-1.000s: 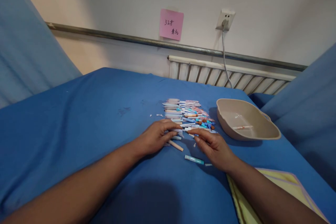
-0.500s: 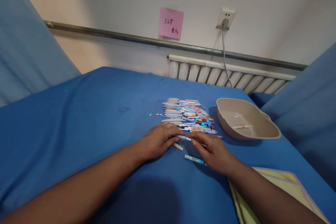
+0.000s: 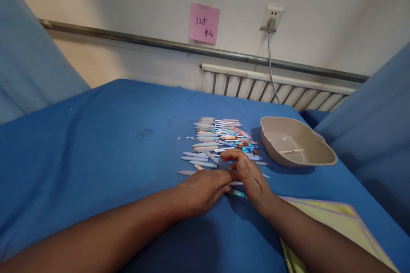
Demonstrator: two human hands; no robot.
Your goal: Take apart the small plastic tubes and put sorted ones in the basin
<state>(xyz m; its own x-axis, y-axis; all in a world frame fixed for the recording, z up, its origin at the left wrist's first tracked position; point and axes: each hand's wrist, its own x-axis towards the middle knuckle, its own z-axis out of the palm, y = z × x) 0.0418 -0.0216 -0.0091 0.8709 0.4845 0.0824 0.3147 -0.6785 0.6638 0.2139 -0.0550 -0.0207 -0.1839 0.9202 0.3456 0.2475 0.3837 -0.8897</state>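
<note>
A pile of several small pens [image 3: 221, 136], pale, blue and orange, lies on the blue cloth [image 3: 105, 145]. A few pale ones [image 3: 198, 158] lie spread out at its near left. My left hand [image 3: 205, 190] rests palm down just in front of the pile. Its fingers are pressed together over a pale pen [image 3: 236, 183] that pokes out to the right. My right hand [image 3: 248, 175] stands on edge against the left fingertips, fingers curled in a pinch; what it grips is hidden. A teal pen [image 3: 238, 193] lies under the two hands.
A beige tray [image 3: 320, 160] stands right of the pile with one pale pen [image 3: 291, 152] in it. A yellow cloth [image 3: 336, 230] lies under my right forearm. Behind are a radiator [image 3: 272, 89], a wall socket [image 3: 271, 18], a pink note [image 3: 204, 23] and blue curtains [image 3: 368, 106].
Both hands drew back from the pile's near edge toward me and came together. Several pale pens now lie uncovered at the pile's left. The camera shifted slightly.
</note>
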